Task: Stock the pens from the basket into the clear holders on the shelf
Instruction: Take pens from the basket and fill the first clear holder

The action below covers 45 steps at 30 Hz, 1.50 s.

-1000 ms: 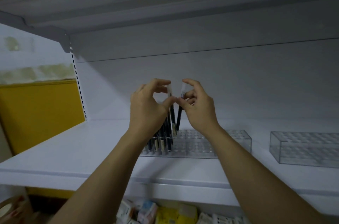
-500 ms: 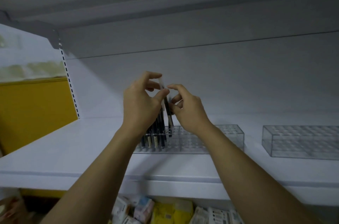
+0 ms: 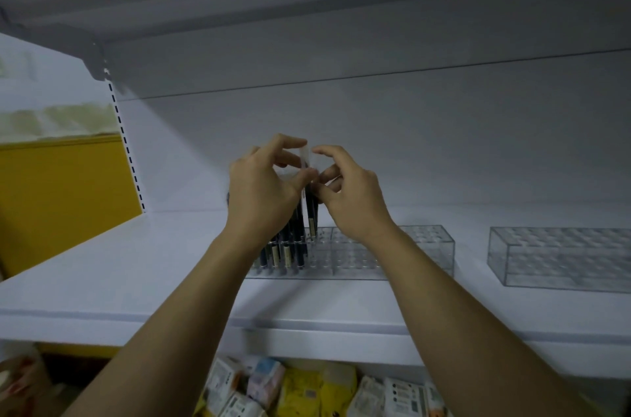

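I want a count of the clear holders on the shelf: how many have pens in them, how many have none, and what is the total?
Holder with pens: 1
Holder without pens: 1
Total: 2 holders

I'm looking at a white shelf [image 3: 129,280] that spans my whole view, with its pale front lip turned toward me. Two things sit directly on it, side by side and well apart. One is a clear holder [image 3: 420,256] near the middle, with dark pens [image 3: 283,252] standing upright in its left end. The other is a second holder [image 3: 560,259] off to the right, set slightly askew.
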Each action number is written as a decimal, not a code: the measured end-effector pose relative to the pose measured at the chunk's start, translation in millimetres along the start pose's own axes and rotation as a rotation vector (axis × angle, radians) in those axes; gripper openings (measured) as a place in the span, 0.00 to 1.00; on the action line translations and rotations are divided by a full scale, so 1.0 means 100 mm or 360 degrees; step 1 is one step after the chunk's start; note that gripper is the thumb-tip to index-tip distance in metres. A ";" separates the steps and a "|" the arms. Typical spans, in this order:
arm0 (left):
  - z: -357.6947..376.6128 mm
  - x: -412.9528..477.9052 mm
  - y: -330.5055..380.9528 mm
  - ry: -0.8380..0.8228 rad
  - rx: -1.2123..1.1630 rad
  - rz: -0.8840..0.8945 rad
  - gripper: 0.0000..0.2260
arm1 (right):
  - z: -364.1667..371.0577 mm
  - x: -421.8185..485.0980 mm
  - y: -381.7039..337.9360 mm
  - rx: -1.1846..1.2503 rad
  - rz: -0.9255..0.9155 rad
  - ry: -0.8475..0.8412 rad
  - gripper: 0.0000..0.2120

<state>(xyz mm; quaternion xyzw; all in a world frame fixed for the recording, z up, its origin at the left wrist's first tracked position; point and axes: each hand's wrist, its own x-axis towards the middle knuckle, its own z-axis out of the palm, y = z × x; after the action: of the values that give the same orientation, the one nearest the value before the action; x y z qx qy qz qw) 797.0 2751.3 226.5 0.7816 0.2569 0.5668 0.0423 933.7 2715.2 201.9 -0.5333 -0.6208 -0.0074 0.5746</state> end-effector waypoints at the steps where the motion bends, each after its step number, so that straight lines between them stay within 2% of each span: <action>1: -0.01 0.02 0.01 0.0019 0.0001 0.0006 0.15 | -0.01 0.00 0.00 0.0026 -0.0006 0.0066 0.22; 6: -0.06 0.12 0.04 0.0141 0.0004 0.0049 0.16 | -0.07 0.01 0.02 0.0146 -0.0067 0.0506 0.22; 9: 0.00 0.12 0.03 0.0117 0.0008 0.0010 0.15 | -0.10 0.00 0.03 0.0136 -0.0115 0.0603 0.22; 15: 0.11 0.11 0.02 0.0141 -0.0015 -0.0042 0.15 | -0.11 -0.02 0.04 0.0066 -0.0070 0.0387 0.23; 20: 0.07 0.16 -0.01 0.0089 0.0025 -0.0088 0.14 | -0.08 -0.05 0.02 -0.0172 -0.0010 -0.0011 0.24; 30: 0.06 0.11 -0.07 -0.0098 0.0099 -0.0085 0.14 | -0.08 -0.09 0.03 -0.0169 -0.0014 -0.0029 0.24; 34: 0.18 0.02 -0.11 -0.0138 0.0365 0.0066 0.14 | -0.09 -0.09 0.03 -0.0150 0.0014 -0.0037 0.23; 39: 0.11 0.05 -0.11 -0.0221 0.0625 0.0055 0.13 | -0.08 -0.09 0.04 -0.0181 0.0029 -0.0014 0.24; 45: 0.06 0.01 -0.12 -0.0275 0.0680 0.0112 0.13 | -0.09 -0.11 0.03 -0.0271 -0.0021 -0.0045 0.24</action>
<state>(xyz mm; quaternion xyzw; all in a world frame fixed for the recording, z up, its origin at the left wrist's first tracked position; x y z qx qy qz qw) 797.9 2763.3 220.6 0.8270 0.3390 0.4315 -0.1223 939.6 2703.6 195.6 -0.5762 -0.6294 -0.0563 0.5183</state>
